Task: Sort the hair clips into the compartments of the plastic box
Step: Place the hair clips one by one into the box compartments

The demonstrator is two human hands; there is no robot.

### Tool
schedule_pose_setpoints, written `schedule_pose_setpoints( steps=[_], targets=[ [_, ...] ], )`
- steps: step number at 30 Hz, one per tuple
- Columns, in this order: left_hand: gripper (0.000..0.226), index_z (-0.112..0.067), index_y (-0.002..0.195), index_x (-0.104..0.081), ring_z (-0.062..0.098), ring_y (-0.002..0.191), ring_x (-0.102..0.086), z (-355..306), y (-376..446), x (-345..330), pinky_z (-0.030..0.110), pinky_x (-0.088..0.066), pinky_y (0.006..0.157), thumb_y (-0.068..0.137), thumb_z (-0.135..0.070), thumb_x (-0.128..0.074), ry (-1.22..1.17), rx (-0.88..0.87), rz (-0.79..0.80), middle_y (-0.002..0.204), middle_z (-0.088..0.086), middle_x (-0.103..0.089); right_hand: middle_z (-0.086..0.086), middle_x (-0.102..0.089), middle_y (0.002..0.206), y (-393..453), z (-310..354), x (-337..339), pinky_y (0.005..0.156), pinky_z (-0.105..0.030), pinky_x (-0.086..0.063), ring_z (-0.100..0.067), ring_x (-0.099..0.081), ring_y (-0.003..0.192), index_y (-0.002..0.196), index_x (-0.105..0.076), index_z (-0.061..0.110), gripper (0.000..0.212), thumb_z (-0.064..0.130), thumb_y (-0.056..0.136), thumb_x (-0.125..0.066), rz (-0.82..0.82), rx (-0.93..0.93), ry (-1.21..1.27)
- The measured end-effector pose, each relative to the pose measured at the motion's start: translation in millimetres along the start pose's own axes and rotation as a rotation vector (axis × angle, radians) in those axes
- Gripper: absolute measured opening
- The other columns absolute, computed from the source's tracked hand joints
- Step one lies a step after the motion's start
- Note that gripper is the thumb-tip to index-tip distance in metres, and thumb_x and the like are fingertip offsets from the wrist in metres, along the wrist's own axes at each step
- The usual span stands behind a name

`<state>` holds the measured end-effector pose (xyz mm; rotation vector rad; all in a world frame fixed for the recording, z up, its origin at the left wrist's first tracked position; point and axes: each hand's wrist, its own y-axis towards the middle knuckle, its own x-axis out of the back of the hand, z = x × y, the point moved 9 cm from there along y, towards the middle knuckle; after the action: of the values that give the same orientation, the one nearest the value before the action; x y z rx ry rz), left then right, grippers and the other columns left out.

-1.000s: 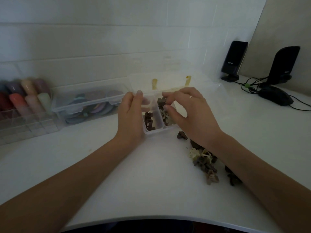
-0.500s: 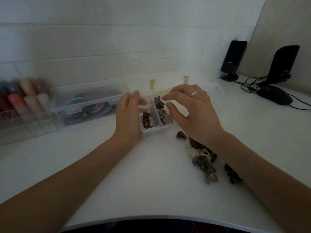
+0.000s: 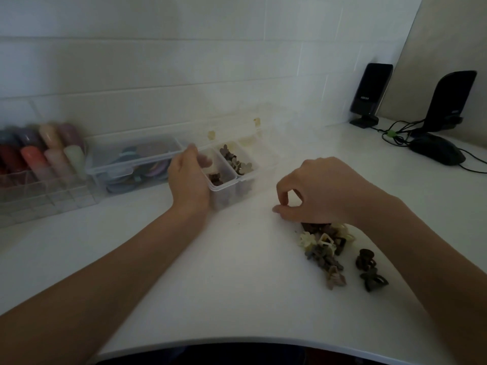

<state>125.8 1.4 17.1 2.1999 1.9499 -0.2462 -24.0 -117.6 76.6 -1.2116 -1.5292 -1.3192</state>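
The left hand (image 3: 188, 180) grips the plastic box (image 3: 232, 177) by its 9 o'clock wall. The right hand (image 3: 320, 192), fingers curled and apparently empty, reaches down at the 12 o'clock end of the loose hair clips (image 3: 326, 248), which lie at 4 o'clock from the box. The step in hand is likely picking; the next move calls for pinching one clip and matching its compartment.

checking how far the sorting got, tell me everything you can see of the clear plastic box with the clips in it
The plastic box is clear, rectangular and divided into long compartments, its hinged lid open behind. It sits flat on the white desk. The left compartment holds a few dark brown clips, the next holds taupe flower-shaped clips. The left hand grips its left side.
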Motion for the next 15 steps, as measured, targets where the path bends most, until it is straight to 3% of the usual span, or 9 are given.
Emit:
schedule_pose_setpoints(
  steps=[4, 7, 12, 15],
  targets=[
    [0.03, -0.016, 0.073, -0.056, 0.03, 0.103, -0.061, -3, -1, -1, 0.054, -0.045, 0.098, 0.092, -0.037, -0.045, 0.013, -0.022, 0.01, 0.084, -0.002, -0.062, 0.015, -0.047, 0.065, 0, -4, -12, 0.052, -0.018, -0.029, 0.0, -0.043, 0.061, 0.076, -0.055, 0.031, 0.027, 0.058, 0.082, -0.054, 0.118, -0.034, 0.034],
    [0.027, -0.017, 0.077, -0.055, 0.026, 0.098, -0.06, -7, -4, -4, 0.054, -0.046, 0.098, 0.094, -0.036, -0.044, 0.038, -0.068, 0.031, 0.083, -0.004, -0.061, 0.015, -0.052, 0.065, 2, 1, -10, 0.054, -0.02, -0.036, 0.001, -0.046, 0.059, 0.075, -0.057, 0.029, 0.025, 0.053, 0.081, -0.06, 0.107, -0.009, 0.137],
    [0.03, -0.014, 0.078, -0.057, 0.015, 0.084, -0.058, -18, -11, -12, 0.049, -0.047, 0.095, 0.095, -0.035, -0.045, 0.078, -0.18, 0.076, 0.079, -0.01, -0.06, 0.009, -0.062, 0.064, 2, 9, 20, 0.052, -0.01, -0.039, -0.01, -0.054, 0.053, 0.075, -0.066, 0.016, 0.009, 0.02, 0.078, -0.073, -0.188, 0.03, 0.664],
    [0.028, -0.017, 0.076, -0.054, 0.021, 0.084, -0.063, -21, -13, -18, 0.046, -0.047, 0.089, 0.096, -0.035, -0.045, 0.078, -0.229, 0.13, 0.079, -0.006, -0.063, 0.005, -0.062, 0.07, 1, 3, 28, 0.05, -0.016, -0.042, -0.016, -0.056, 0.053, 0.079, -0.065, 0.014, 0.005, 0.015, 0.078, -0.07, -0.339, -0.014, 0.707]
  ],
)
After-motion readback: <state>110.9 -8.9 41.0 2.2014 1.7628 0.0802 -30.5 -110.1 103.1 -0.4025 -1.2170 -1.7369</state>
